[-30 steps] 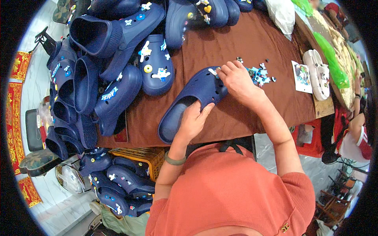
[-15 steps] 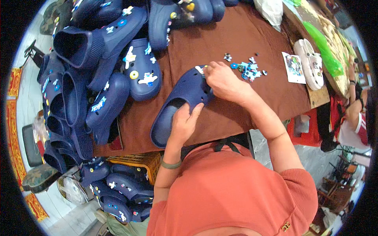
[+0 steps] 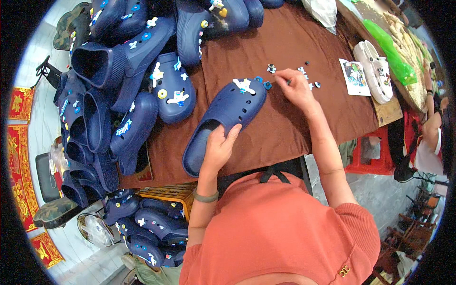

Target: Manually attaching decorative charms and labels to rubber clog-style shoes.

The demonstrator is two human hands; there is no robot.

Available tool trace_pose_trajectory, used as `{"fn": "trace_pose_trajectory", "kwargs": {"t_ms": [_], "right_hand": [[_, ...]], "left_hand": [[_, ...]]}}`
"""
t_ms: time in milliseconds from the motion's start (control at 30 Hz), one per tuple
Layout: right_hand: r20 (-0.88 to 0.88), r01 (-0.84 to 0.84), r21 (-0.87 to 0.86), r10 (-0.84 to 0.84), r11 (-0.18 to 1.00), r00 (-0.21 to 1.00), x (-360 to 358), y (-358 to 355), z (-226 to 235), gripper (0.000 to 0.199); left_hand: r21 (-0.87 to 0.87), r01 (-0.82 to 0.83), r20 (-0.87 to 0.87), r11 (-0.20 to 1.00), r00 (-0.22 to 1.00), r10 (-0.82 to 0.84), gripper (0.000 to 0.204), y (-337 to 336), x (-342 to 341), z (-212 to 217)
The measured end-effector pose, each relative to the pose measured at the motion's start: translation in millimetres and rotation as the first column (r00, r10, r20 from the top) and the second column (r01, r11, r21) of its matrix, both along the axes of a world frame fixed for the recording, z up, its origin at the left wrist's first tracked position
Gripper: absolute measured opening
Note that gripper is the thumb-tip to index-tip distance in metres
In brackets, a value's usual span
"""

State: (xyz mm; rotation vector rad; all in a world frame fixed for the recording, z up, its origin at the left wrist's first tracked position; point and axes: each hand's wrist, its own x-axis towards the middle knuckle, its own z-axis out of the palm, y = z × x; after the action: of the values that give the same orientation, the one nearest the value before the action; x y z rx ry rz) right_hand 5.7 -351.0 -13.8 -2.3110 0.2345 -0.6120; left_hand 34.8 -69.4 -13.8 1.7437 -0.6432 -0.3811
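A navy clog lies tilted on the brown cloth, its toe pointing away from me to the right. My left hand grips it at the foot opening, with the thumb on the outside of the upper. One white figure-shaped shoe charm sits on the toe, among bare round holes. Beyond the toe, my right hand is over the loose shoe charms with its fingers drawn together. Whatever is between those fingertips is too small to name. Blue charms lie beside the toe, and others show past the hand.
Decorated navy clogs are heaped along the left and far side. More fill a yellow crate below the table edge. At the right lie a printed picture sheet and a white clog. A white plastic bag rests at the far edge.
My right hand has left the clog's toe and moved right to the loose charms, uncovering the white charm on the toe. My left hand still holds the clog.
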Motion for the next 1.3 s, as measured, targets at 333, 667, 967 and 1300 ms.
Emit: {"fn": "trace_pose_trajectory", "kwargs": {"t_ms": [333, 667, 967, 1300], "right_hand": [[-0.229, 0.289, 0.058, -0.269, 0.956, 0.936, -34.3, -68.6, -15.3, 0.015], [-0.381, -0.192, -0.282, 0.074, 0.94, 0.922, -42.8, -49.2, -6.9, 0.03], [-0.034, 0.007, -0.445, -0.024, 0.895, 0.999, -22.5, -22.8, -7.9, 0.011], [0.156, -0.34, -0.044, 0.342, 0.94, 0.927, -1.0, 64.1, -4.3, 0.006]], "left_hand": [[0.037, -0.043, -0.055, 0.998, 0.997, 0.045, 0.03, -2.5, -4.3, 16.2], [0.017, -0.029, -0.065, 0.999, 0.997, 0.03, 0.027, -2.4, -4.0, 14.8], [0.044, -0.039, -0.028, 0.998, 0.999, 0.041, 0.03, -1.1, -2.8, 8.7], [0.02, -0.029, -0.03, 0.999, 0.999, 0.03, 0.032, 1.3, -1.2, -0.8]]}}
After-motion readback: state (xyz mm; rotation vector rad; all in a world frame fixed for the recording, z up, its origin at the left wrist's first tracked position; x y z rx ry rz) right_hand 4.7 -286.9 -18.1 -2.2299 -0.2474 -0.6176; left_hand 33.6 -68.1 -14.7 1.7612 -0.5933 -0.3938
